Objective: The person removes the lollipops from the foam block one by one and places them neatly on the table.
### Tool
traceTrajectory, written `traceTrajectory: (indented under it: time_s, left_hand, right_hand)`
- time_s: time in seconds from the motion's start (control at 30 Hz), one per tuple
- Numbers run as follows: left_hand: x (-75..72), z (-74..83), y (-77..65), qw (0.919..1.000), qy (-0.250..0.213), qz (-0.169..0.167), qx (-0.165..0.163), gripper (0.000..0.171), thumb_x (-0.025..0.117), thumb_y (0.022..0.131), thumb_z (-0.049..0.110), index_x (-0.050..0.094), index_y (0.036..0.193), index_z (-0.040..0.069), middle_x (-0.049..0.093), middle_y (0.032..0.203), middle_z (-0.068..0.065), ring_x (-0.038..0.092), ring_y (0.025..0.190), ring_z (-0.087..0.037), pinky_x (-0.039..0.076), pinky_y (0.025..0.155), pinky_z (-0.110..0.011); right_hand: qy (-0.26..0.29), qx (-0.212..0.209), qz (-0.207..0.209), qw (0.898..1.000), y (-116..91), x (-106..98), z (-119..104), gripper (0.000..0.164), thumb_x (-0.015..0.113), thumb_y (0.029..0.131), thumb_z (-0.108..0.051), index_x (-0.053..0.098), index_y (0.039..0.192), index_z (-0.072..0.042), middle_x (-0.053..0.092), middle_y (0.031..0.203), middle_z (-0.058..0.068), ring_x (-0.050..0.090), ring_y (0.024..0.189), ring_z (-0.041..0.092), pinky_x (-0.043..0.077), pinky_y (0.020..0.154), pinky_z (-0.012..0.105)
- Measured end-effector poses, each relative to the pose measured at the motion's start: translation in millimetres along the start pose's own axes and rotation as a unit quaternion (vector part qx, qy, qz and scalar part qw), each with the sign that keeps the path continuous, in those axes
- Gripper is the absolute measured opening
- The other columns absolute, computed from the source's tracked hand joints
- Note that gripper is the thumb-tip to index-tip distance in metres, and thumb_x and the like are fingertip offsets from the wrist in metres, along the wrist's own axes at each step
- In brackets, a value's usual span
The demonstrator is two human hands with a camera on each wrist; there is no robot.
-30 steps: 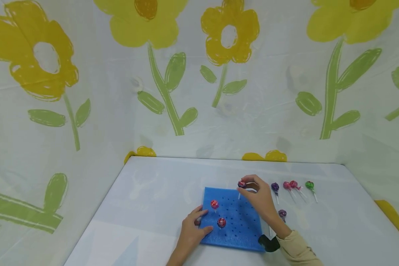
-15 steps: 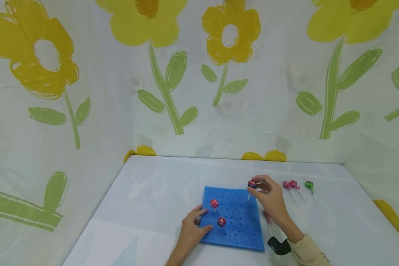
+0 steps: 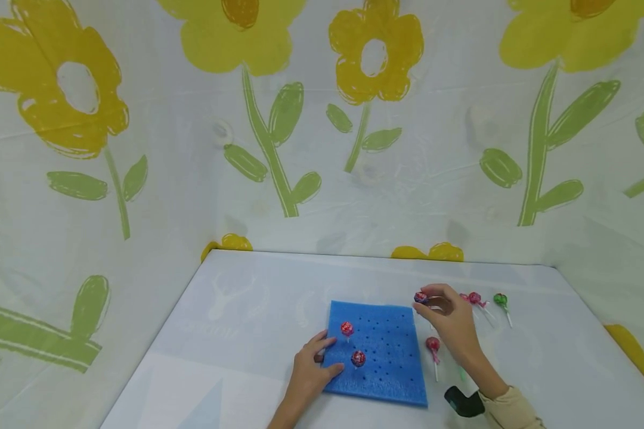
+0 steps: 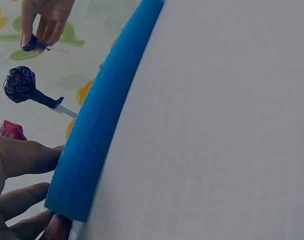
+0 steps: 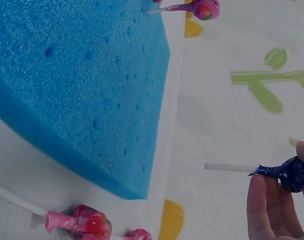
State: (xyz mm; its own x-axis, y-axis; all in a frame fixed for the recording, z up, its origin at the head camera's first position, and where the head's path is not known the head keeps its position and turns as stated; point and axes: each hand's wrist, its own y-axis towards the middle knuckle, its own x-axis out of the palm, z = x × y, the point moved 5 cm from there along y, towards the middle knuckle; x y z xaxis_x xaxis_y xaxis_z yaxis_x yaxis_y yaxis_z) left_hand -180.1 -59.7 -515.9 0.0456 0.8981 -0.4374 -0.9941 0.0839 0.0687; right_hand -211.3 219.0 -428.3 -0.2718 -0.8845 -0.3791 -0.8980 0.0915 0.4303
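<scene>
A blue foam board point(image 3: 378, 381) with rows of small holes lies on the table. Two red-topped lollipops, one farther back point(image 3: 346, 328) and one nearer point(image 3: 358, 358), stand upright in its left half. My left hand point(image 3: 312, 366) rests at the board's left edge, thumb and index finger spread over the top; other fingers touch the side. Beyond the board's back right corner, my right hand point(image 3: 451, 316) pinches a lollipop point(image 5: 294, 174) by its dark blue wrapped head. Its white stick point(image 5: 229, 167) points free of the board in the right wrist view.
A pink-red lollipop point(image 3: 433, 344) lies just right of the board. Farther back right are a pink lollipop point(image 3: 474, 297), another partly behind the right hand, and a green one point(image 3: 501, 300). A flower-printed cloth wall point(image 3: 434, 208) rises behind the table.
My right hand has moved right with the held lollipop, from over the board's back edge to beyond its corner. The pink-red lollipop beside the board is uncovered. The left hand stays put.
</scene>
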Motion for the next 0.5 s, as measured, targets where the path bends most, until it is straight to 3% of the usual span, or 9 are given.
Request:
traceTrajectory:
  time_s: [0.07, 0.2, 0.27, 0.37, 0.5]
  left_hand:
    - [0.1, -0.4, 0.0, 1.0, -0.001, 0.0, -0.001, 0.048, 0.08, 0.074, 0.011, 0.065, 0.119, 0.006, 0.049, 0.138, -0.015, 0.057, 0.096, -0.023, 0.052, 0.079, -0.032]
    - [0.3, -0.9, 0.2, 1.0, 0.0, 0.001, -0.004, 0.048, 0.08, 0.073, 0.011, 0.065, 0.118, 0.006, 0.049, 0.138, -0.015, 0.056, 0.096, -0.022, 0.052, 0.078, -0.031]
    - [0.1, -1.1, 0.1, 1.0, 0.0, 0.003, -0.004, 0.048, 0.08, 0.073, 0.011, 0.065, 0.118, 0.006, 0.049, 0.138, -0.014, 0.056, 0.095, -0.022, 0.052, 0.078, -0.03]
    - [-0.1, -1.0, 0.1, 1.0, 0.001, 0.003, -0.003, 0.047, 0.08, 0.073, 0.011, 0.065, 0.118, 0.006, 0.049, 0.138, -0.014, 0.056, 0.095, -0.022, 0.052, 0.078, -0.03]
    - [-0.3, -0.6, 0.1, 1.0, 0.0, 0.003, -0.002, 0.047, 0.08, 0.074, 0.011, 0.065, 0.118, 0.006, 0.049, 0.138, -0.014, 0.056, 0.095, -0.022, 0.052, 0.078, -0.03]
  right_hand:
    - [0.006, 0.006, 0.002, 1.0, -1, -3, -3, 0.03, 0.07, 0.086, -0.012, 0.059, 0.112, -0.002, 0.063, 0.103, 0.012, 0.062, 0.09, 0.016, 0.049, 0.074, 0.011]
    - [0.01, -0.02, 0.011, 1.0, 2, -3, 57, 0.035, 0.072, 0.085, -0.02, 0.06, 0.116, -0.009, 0.063, 0.105, 0.005, 0.061, 0.092, 0.015, 0.05, 0.076, 0.015]
    - [-0.002, -0.018, 0.012, 1.0, 3, -4, 69, 0.035, 0.071, 0.085, -0.024, 0.06, 0.117, -0.013, 0.063, 0.105, 0.001, 0.06, 0.093, 0.012, 0.05, 0.076, 0.015]
    - [-0.022, -0.005, 0.012, 1.0, 1, -9, 59, 0.036, 0.07, 0.086, -0.026, 0.06, 0.117, -0.01, 0.062, 0.105, 0.002, 0.06, 0.093, 0.01, 0.049, 0.076, 0.012]
    - [0.004, 0.025, 0.002, 1.0, -4, -17, 17, 0.033, 0.07, 0.087, -0.02, 0.059, 0.113, -0.004, 0.061, 0.105, 0.01, 0.059, 0.092, 0.009, 0.048, 0.077, 0.011]
